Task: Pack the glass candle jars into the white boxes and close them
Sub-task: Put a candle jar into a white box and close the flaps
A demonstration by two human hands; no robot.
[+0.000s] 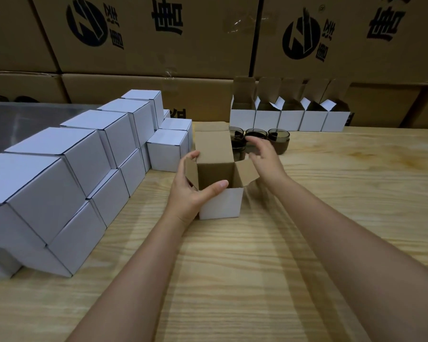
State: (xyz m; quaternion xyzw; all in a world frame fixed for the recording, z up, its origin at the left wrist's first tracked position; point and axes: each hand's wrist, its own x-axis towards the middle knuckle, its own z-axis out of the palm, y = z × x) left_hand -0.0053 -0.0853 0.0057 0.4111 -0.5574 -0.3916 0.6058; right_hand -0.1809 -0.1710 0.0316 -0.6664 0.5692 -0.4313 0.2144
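Gripping open white box [221, 204] with left grip [190, 191], right grip [264, 154] spread empty by candle jars [279, 139].

I see through one wide-angle head camera, facing forward and down across the wooden table [245, 267], close over the white box [220, 206] at mid-frame; brown cartons [195, 45] along the far edge fill the top.

Well beyond the fingers [254, 140], the brown cartons [143, 58] stacked at the back carry black print that stands upside down. There is a round logo [87, 23] up to the left and a second logo [302, 37] up to the right, each with Chinese characters [167, 17] beside it, which I cannot read with certainty. A lower carton [134, 90] shows a cut-off black character [178, 114].
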